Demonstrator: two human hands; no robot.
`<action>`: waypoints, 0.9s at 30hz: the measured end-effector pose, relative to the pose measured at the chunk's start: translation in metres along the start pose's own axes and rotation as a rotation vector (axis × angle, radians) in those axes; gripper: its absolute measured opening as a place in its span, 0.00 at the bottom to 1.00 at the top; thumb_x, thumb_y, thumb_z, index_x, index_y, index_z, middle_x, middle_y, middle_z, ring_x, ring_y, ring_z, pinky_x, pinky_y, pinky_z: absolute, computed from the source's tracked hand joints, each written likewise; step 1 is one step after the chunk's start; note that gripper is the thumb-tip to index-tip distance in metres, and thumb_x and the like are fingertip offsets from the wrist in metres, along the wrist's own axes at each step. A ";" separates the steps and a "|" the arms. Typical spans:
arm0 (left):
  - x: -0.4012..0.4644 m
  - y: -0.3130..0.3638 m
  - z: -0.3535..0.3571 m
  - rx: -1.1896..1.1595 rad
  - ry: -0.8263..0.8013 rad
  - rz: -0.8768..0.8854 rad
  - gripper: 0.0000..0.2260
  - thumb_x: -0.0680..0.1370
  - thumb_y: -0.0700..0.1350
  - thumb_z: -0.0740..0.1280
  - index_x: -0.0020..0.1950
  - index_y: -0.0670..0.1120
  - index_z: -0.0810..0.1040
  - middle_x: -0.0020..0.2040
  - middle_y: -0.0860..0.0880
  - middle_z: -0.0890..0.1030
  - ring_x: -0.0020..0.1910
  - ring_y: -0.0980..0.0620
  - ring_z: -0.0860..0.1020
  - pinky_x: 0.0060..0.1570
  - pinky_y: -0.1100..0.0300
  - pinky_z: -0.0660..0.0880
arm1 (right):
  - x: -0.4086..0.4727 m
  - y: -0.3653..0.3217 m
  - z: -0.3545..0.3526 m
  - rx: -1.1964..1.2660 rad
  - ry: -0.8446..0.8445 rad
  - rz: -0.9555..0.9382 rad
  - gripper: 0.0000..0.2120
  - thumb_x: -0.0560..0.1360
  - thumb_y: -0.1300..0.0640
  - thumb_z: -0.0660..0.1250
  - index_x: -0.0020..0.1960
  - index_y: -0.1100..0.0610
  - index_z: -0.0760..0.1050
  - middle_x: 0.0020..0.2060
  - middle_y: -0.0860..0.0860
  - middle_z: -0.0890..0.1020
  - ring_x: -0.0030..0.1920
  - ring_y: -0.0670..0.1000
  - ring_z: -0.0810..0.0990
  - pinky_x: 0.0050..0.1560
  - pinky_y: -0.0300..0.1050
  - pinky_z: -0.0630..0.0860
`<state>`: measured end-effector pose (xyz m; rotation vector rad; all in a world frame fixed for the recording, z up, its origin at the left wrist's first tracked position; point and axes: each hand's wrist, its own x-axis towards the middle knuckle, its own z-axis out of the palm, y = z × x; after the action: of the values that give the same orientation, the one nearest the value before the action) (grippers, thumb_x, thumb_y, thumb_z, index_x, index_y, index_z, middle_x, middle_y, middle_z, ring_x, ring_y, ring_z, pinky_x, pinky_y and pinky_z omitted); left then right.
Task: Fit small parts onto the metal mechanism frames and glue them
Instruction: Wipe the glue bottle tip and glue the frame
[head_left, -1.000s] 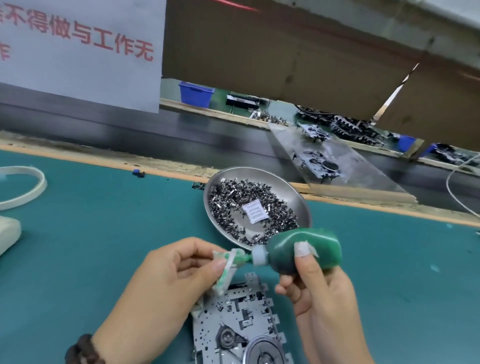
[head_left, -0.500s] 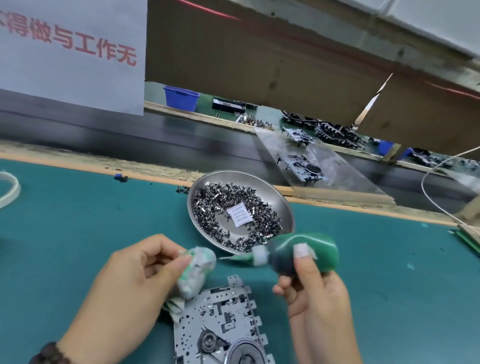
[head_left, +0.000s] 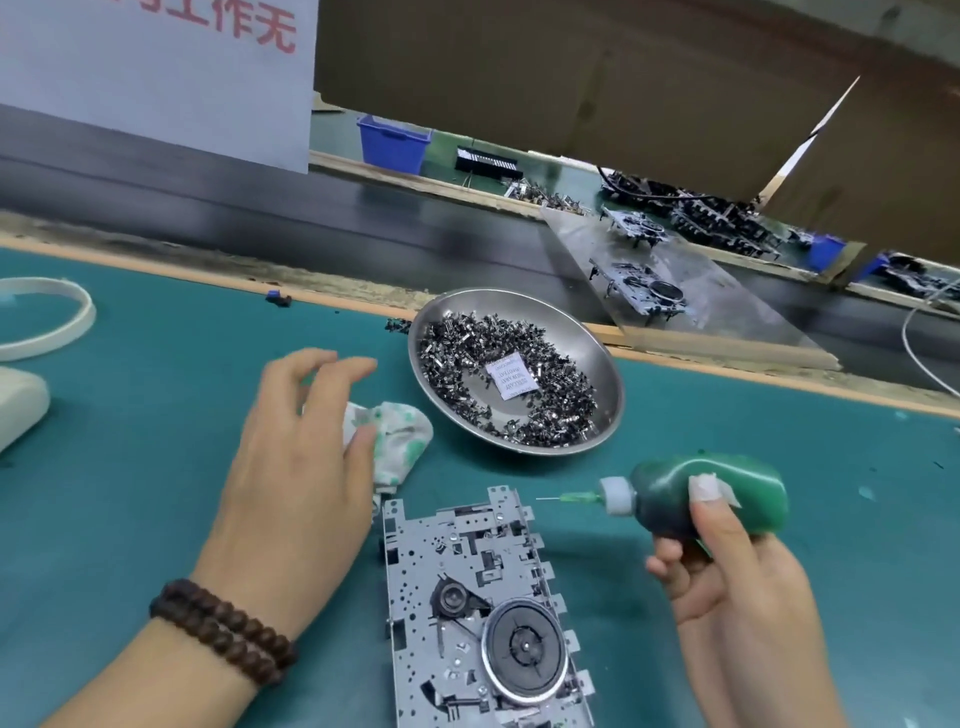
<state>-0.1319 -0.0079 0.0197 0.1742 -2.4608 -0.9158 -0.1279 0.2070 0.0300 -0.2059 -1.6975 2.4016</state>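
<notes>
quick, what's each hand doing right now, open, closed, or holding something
Left hand: open, fingers spread over the rag, not gripping it.
Right hand: closed around the green glue bottle, needle tip pointing left.

Frame (head_left: 483, 623) btm cut off

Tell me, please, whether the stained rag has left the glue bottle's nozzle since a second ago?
Yes. The rag now lies on the green mat left of the metal dish, under the left hand, well clear of the nozzle of the bottle in the right hand.
</notes>
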 end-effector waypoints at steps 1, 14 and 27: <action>-0.003 0.005 -0.004 -0.004 0.015 0.069 0.11 0.76 0.40 0.61 0.58 0.43 0.74 0.53 0.45 0.72 0.47 0.46 0.72 0.52 0.59 0.65 | -0.001 0.000 0.000 -0.020 -0.005 -0.025 0.08 0.65 0.55 0.63 0.41 0.59 0.77 0.28 0.50 0.80 0.22 0.43 0.70 0.23 0.32 0.71; -0.017 0.012 0.017 -0.118 -0.341 0.169 0.08 0.70 0.58 0.54 0.43 0.61 0.71 0.41 0.65 0.71 0.50 0.66 0.66 0.49 0.77 0.61 | -0.003 0.007 -0.003 -0.279 -0.082 -0.195 0.26 0.54 0.31 0.74 0.42 0.49 0.82 0.30 0.49 0.81 0.24 0.44 0.73 0.28 0.34 0.74; -0.019 0.011 0.019 -0.142 -0.366 0.013 0.09 0.75 0.55 0.58 0.42 0.55 0.77 0.36 0.59 0.79 0.39 0.60 0.74 0.38 0.66 0.68 | -0.005 0.009 -0.005 -0.354 -0.142 -0.240 0.17 0.62 0.37 0.71 0.43 0.48 0.82 0.34 0.45 0.82 0.27 0.42 0.74 0.30 0.33 0.74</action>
<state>-0.1249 0.0172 0.0071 -0.0656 -2.7064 -1.2016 -0.1227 0.2072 0.0202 0.1179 -2.0709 1.9755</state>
